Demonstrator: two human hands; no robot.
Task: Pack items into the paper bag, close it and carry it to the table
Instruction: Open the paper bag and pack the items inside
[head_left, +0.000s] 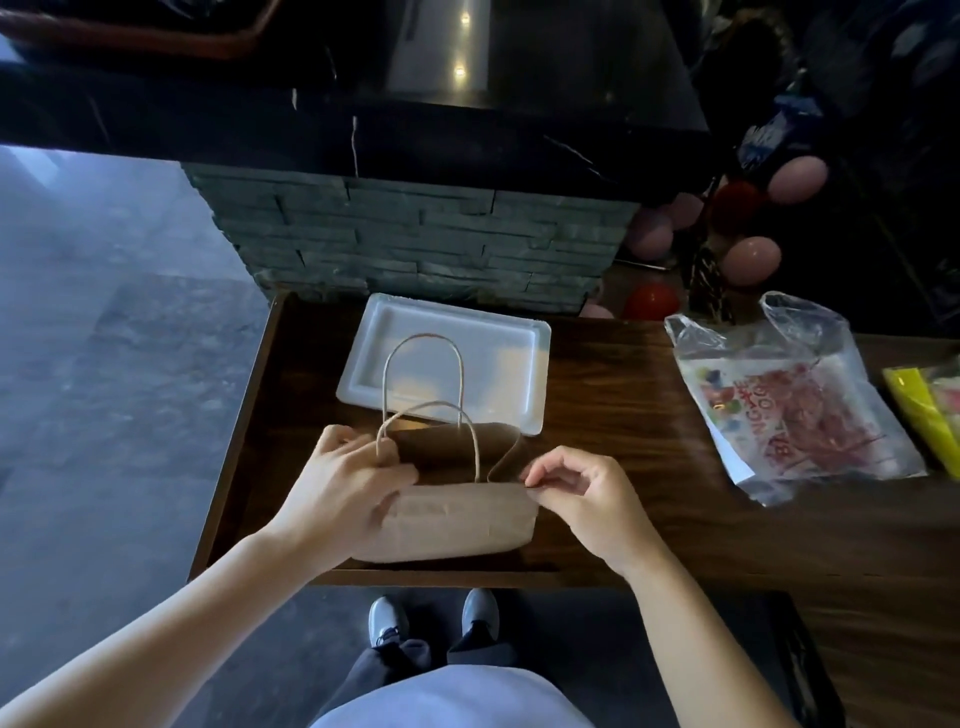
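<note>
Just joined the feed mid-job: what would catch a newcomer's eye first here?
The brown paper bag at the near edge of the wooden table, with the left hand on its left end and the right hand pinching its right top corner. Just behind it lies a white foam tray, the bag's handles arching over it. Far right, a clear plastic bag with red print.

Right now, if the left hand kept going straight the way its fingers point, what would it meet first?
The left hand points right, across the top of the paper bag. Going straight on, it would likely meet the bag's near handle first, then the right hand pinching the bag's other corner. Depth is hard to judge here.
</note>
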